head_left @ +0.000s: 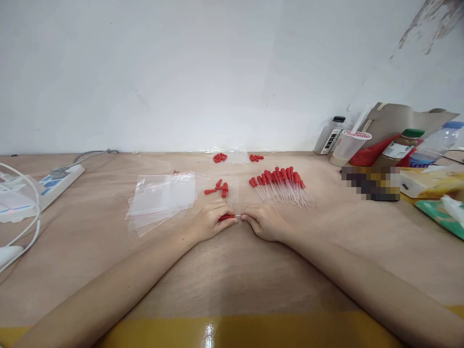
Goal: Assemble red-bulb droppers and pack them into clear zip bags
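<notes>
My left hand [216, 220] is closed on a red rubber dropper bulb [227, 217]. Facing it, my right hand [264, 222] pinches a thin clear glass tube [238, 216], whose near end meets the bulb; how far it sits inside is hidden by the fingers. Just beyond my hands lie several loose red bulbs [219, 188] and a row of bare glass tubes [233, 192]. To the right, a fan of droppers with red bulbs fitted [281, 181] rests on the table, tips toward me.
Clear zip bags [159, 198] are stacked at the left. Bagged bulbs and tubes [235, 156] lie by the wall. A power strip [54, 186] with cables stands far left. At right are a cup [350, 146], bottles [402, 147] and a green packet [442, 217].
</notes>
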The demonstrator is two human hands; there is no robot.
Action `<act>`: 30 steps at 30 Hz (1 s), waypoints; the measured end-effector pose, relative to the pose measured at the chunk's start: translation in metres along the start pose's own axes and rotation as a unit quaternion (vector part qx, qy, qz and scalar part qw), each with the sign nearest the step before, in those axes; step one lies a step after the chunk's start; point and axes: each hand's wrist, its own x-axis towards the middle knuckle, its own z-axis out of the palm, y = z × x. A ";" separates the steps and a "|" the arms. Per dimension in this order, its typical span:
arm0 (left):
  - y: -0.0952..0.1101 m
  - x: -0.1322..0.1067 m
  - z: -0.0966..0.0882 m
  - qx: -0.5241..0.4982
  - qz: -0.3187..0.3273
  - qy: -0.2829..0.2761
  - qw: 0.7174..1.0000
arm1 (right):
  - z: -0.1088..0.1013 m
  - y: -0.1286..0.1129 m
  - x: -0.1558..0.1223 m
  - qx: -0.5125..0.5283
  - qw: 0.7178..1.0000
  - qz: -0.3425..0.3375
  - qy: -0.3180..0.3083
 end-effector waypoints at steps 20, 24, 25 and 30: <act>-0.027 0.002 -0.013 0.160 -0.108 0.115 0.974 | -0.001 0.010 -0.002 0.019 0.991 0.015 0.132; -0.045 -0.002 -0.014 0.188 -0.178 0.119 0.958 | -0.022 0.045 0.007 -0.009 0.951 0.188 0.244; -0.048 -0.002 -0.013 0.181 -0.185 0.110 0.960 | -0.027 0.054 0.010 -0.020 0.939 0.226 0.257; -0.052 -0.001 -0.010 0.139 -0.222 0.062 0.963 | -0.031 0.081 0.020 -0.066 0.908 0.330 0.248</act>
